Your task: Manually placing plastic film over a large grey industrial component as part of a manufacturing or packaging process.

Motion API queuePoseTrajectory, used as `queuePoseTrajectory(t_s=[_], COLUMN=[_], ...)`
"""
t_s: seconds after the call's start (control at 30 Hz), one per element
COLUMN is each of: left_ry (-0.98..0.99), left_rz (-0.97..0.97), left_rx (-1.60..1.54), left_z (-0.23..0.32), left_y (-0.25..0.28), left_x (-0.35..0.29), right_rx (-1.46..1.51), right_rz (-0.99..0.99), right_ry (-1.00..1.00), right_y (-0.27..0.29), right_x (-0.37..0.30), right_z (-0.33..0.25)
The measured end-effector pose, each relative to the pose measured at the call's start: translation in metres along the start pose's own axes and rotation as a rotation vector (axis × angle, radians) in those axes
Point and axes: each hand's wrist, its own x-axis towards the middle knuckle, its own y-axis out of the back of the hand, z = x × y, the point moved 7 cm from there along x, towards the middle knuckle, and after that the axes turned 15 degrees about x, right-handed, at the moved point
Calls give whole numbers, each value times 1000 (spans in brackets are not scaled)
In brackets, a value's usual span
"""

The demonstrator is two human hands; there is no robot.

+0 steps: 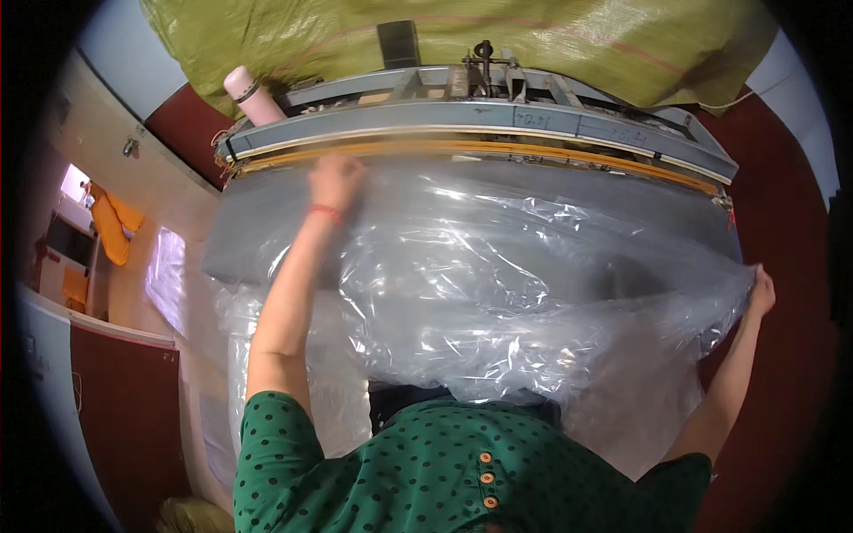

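A wide, clear plastic sheet point(462, 266), creased and shiny, spreads over the grey work surface point(253, 209) and hangs down toward my body. My left hand point(338, 185), with a red band at the wrist, is at the far left part of the sheet, just short of the machine's bar. Its fingers are curled in on the film and slightly blurred. Out at the right end, my right hand point(761, 291) pinches the sheet's edge and holds it stretched past the surface. The film between both hands is partly raised and wrinkled.
Behind the surface runs a long grey metal frame point(426, 118) with orange strips point(533, 149) along its front. A pink bottle point(253, 96) leans at its left end. Yellow-green woven sheeting point(533, 35) hangs behind. A door point(133, 147) stands at the left.
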Motion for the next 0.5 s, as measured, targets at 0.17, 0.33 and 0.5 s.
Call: queuePoseTrajectory(t_s=[0.17,0.33,0.5], left_ry=[156,386,415], left_rz=[126,226,352], left_rx=[-416,-593,-478], left_z=[-44,-72,-157], left_y=[10,16,-42], left_x=[15,10,-5], right_rx=[207,-270,15], right_rz=[62,195,-40], right_ry=[-42,204,156], right_y=[-44,-102,-212], right_x=[42,4,-50], right_z=[-14,-67,-31])
